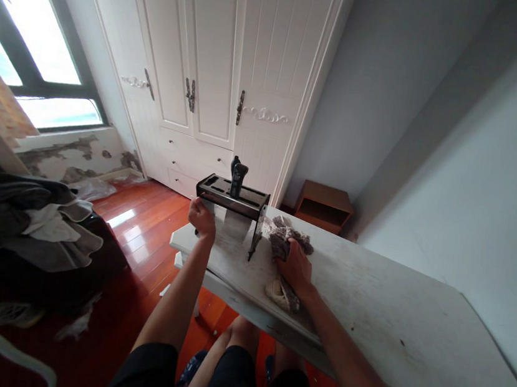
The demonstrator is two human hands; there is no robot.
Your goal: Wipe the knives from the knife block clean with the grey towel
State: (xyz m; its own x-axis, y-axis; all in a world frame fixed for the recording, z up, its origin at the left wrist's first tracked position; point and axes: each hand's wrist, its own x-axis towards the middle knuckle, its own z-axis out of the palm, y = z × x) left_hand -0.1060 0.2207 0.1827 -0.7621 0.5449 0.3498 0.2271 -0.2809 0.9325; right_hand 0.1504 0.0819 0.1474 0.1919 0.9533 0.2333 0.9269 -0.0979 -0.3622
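Note:
A black metal rack (259, 209) with a slotted top stands at the left end of a worn white tabletop (380, 277). On its top are black bottles (238, 180), close together. My left hand (202, 218) is closed at the rack's near left side, the fingers wrapped round its edge. To the right of the rack, my right hand (297, 264) presses on a crumpled grey-brown and white rag (281, 237) lying on the tabletop. The fingers are bent into the cloth, and a paler fold of it shows below the palm.
A white wardrobe (220, 44) stands behind the table. A small brown open cabinet (326, 203) sits by the grey wall. On the left, dark clothes (12, 207) are piled over a black object, beside the window. A white curved bar (0, 341) is at lower left.

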